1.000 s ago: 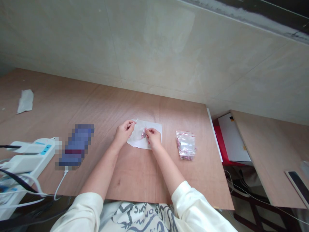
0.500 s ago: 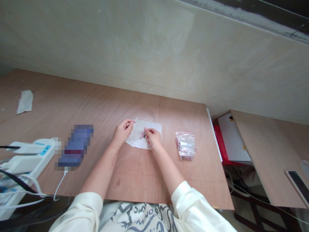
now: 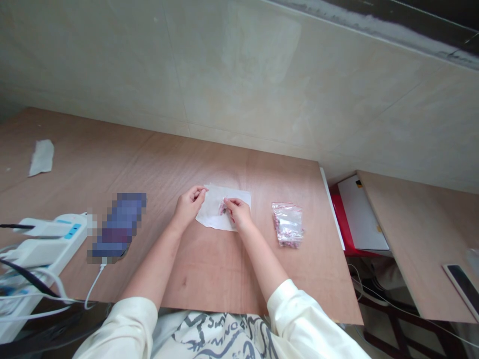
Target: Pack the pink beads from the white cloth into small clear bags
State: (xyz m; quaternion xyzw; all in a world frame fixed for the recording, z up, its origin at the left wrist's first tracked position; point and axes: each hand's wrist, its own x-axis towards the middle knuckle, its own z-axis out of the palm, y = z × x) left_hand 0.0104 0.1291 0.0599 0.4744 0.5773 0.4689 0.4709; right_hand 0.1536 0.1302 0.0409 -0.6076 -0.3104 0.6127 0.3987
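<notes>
Head camera: where is the left hand (image 3: 190, 205), and is it open?
Its fingers are drawn together in a pinch at the far left corner of the white sheet (image 3: 210, 218). Whether something is caught between the fingertips, I can't tell.

And the right hand (image 3: 238, 213)?
Over the sheet's right half, thumb and forefinger closed together beside some small pinkish pieces (image 3: 221, 207). Those are too small to make out, and I can't say whether one is in the pinch.

So the pieces are on the sheet?
They show against it, near its middle, just left of the right fingertips. The sheet itself lies on the wooden counter (image 3: 209, 271), between the two hands.

What is near the right arm?
A clear plastic bag (image 3: 289, 227) with a red line near its top edge and pink contents. It lies flat, apart from the sheet.

And over on the left?
A pixelated blue phone-like thing (image 3: 121, 222) with a white cable (image 3: 98, 280) at its near end. Beyond that is a white power strip (image 3: 71, 239) with plugs and cords, and farther back a scrap of white material (image 3: 42, 157) lies by itself.
</notes>
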